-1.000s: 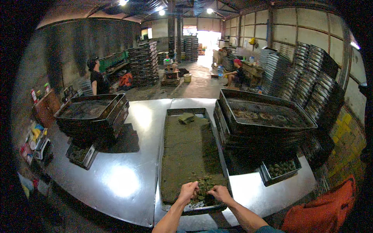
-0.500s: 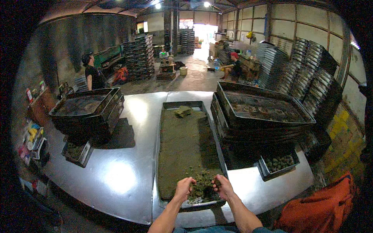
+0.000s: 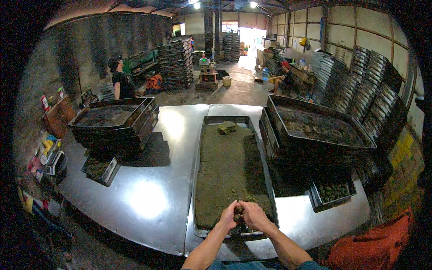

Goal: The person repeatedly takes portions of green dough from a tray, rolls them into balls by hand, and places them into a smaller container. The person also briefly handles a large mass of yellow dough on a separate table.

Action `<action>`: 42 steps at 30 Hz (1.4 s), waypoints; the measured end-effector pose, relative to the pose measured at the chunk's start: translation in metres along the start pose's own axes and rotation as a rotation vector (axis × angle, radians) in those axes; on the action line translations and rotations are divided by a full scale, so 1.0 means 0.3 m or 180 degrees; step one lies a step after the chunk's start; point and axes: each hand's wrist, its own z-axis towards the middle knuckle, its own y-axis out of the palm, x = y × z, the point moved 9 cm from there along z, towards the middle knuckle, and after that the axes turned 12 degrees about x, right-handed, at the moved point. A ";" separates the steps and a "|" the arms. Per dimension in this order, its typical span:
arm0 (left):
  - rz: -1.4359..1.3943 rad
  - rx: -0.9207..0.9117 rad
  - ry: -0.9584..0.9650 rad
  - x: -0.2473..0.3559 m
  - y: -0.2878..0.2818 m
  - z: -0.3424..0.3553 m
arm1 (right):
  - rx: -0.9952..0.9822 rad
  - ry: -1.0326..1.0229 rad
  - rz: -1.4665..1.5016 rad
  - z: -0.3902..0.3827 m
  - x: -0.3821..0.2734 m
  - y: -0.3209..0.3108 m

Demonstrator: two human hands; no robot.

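Metal worktable (image 3: 148,198): large, shiny, rounded at the near edge, bearing every tray listed below.

Long central tray (image 3: 201,148): shallow, dark-rimmed, lying lengthwise away from the viewer, filled with a flat layer of greenish-brown crumbly material (image 3: 229,166); a small loose block (image 3: 226,127) at its far end.

Stack of dark trays, right (image 3: 315,130): several high, top one holding brownish lumps, set just beside the central tray.

Stack of dark trays, left (image 3: 114,123): lower, top tray lined with dark matter, well apart from the central tray.

Small tray, right front (image 3: 332,193): holding dark rounded lumps, in front of the right stack.

Small tray, left front (image 3: 100,168): in front of the left stack, contents dim.

Left hand (image 3: 228,215) and right hand (image 3: 254,215): brought together over the near end of the central tray, fingers curled and clamped on a dark clump (image 3: 239,209) of the material, pressed between both palms just above the layer.

Background: person in dark shirt (image 3: 120,81) standing beyond the left stack; seated person (image 3: 284,77) farther back.
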 end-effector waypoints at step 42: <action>0.0256 0.0798 0.0934 0.345 -0.226 -0.401 | -0.0121 0.0593 -0.0562 0.251 0.343 0.154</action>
